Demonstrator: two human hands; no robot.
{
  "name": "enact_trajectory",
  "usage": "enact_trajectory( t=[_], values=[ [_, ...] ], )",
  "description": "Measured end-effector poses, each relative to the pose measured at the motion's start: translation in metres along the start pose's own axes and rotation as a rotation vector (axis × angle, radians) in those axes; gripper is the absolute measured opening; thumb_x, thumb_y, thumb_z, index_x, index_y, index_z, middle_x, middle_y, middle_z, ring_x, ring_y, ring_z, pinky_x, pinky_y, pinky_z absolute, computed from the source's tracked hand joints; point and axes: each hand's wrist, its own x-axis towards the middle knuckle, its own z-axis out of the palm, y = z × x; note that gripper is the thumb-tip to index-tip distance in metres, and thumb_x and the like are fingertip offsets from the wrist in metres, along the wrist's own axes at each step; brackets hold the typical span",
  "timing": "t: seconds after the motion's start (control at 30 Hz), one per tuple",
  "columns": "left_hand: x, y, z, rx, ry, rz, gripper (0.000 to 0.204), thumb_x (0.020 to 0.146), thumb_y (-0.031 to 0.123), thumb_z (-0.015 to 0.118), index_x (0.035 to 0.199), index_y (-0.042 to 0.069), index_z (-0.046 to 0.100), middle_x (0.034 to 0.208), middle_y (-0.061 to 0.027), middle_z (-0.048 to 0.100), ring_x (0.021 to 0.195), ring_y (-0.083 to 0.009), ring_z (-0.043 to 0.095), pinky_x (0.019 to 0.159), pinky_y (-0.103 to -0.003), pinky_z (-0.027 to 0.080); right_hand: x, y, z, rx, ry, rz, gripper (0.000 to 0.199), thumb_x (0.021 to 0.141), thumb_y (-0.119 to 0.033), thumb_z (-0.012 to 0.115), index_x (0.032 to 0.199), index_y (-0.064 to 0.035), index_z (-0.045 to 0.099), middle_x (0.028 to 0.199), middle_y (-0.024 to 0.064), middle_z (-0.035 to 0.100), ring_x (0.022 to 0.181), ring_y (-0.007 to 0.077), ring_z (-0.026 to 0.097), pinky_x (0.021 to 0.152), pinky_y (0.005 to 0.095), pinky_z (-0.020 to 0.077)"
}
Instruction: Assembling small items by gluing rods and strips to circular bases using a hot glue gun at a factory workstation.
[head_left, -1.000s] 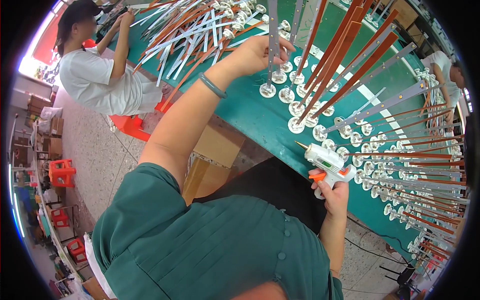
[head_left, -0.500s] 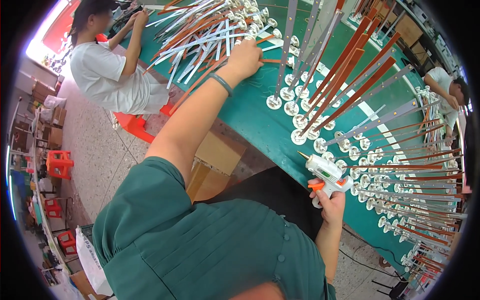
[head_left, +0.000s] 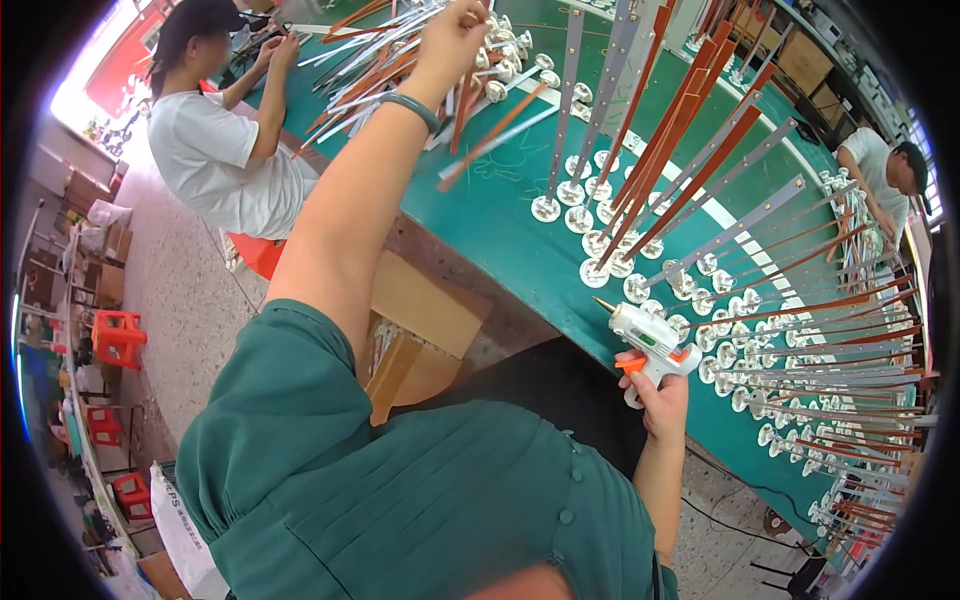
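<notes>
In the head view, the right hand [head_left: 662, 400] is holding a white glue gun [head_left: 648, 333], its fingers wrapping the handle, near upright strips [head_left: 564, 100] standing on the green worktop [head_left: 500, 225]; the left hand [head_left: 452, 42] is hovering at a strip pile [head_left: 385, 62], its fingers curling, whether gripping anything I cannot tell

over the worktop's [head_left: 480, 222] near edge there is one glue gun [head_left: 648, 338], by its edges two co-workers [head_left: 215, 150], and strips [head_left: 566, 110] too many for counting.
</notes>
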Motion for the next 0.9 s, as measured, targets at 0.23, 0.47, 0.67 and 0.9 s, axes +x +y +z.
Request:
enact_trajectory(
  t=[0.23, 0.47, 0.67, 0.9],
  values=[
    [0.011, 0.078, -0.067, -0.569, 0.179, -0.279, 0.027, 0.098, 0.013, 0.053, 0.121, 0.002, 0.064, 0.093, -0.0066, 0.066, 0.081, -0.0147, 0.063, 0.072, -0.027, 0.052, -0.004, 0.003, -0.001, 0.015, 0.013, -0.026, 0.044, 0.081, 0.000, 0.063, 0.123, 0.0069, 0.054, 0.104, 0.0180, 0.068, 0.074, 0.0171, 0.064, 0.066, 0.0270, 0.0514],
    [-0.091, 0.128, -0.114, -0.300, 0.063, -0.206, 0.018, 0.092, 0.013, 0.067, 0.105, 0.001, 0.068, 0.080, -0.0004, 0.067, 0.067, -0.0057, 0.057, 0.057, -0.021, 0.043, -0.005, 0.003, 0.000, -0.013, 0.004, 0.003, 0.041, 0.082, -0.002, 0.064, 0.121, 0.0062, 0.055, 0.105, 0.0167, 0.068, 0.074, 0.0155, 0.063, 0.065, 0.0248, 0.0493],
    [-0.184, 0.193, -0.045, -0.541, -0.310, -0.283, 0.011, 0.084, 0.000, 0.070, 0.095, 0.001, 0.074, 0.086, -0.0008, 0.066, 0.074, -0.0058, 0.057, 0.062, -0.019, 0.043, -0.002, -0.006, 0.011, -0.045, 0.000, 0.025, 0.037, 0.085, -0.006, 0.065, 0.120, 0.0047, 0.057, 0.105, 0.0153, 0.069, 0.073, 0.0116, 0.060, 0.065, 0.0238, 0.0485],
    [-0.199, 0.192, 0.008, -0.300, -0.532, -0.280, 0.008, 0.083, 0.005, 0.073, 0.086, -0.002, 0.070, 0.090, -0.0063, 0.069, 0.077, -0.0108, 0.065, 0.068, -0.023, 0.050, 0.000, -0.010, 0.028, -0.144, -0.023, -0.005, 0.035, 0.089, -0.005, 0.062, 0.122, 0.0038, 0.057, 0.104, 0.0126, 0.070, 0.073, 0.0083, 0.058, 0.065, 0.0225, 0.0467]
  ],
)
